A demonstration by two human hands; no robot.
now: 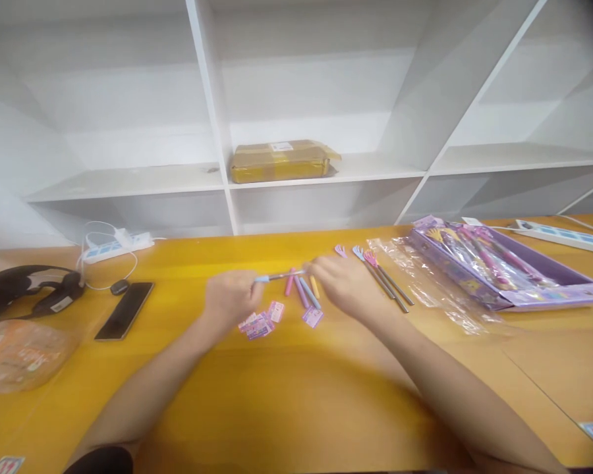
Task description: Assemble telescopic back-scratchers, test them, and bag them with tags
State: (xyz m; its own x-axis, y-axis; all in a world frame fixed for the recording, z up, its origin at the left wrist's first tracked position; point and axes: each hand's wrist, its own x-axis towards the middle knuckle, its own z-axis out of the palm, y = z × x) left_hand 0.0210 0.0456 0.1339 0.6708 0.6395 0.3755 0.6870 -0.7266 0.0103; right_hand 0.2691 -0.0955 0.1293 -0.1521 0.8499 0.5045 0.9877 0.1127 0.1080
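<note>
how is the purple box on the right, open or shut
Open: the purple box shows its wrapped contents from above, uncovered.

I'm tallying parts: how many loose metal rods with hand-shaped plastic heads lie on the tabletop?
3, all near the right hand: purple-headed rod, blue-headed rod and pink-headed rod. That hand may hide others.

From the person's head, above the near edge of the table [296, 401], the sole view looks forward and down, fairly near the hands [231, 295], reaching the shelves [375, 166] beyond the far edge.
</note>
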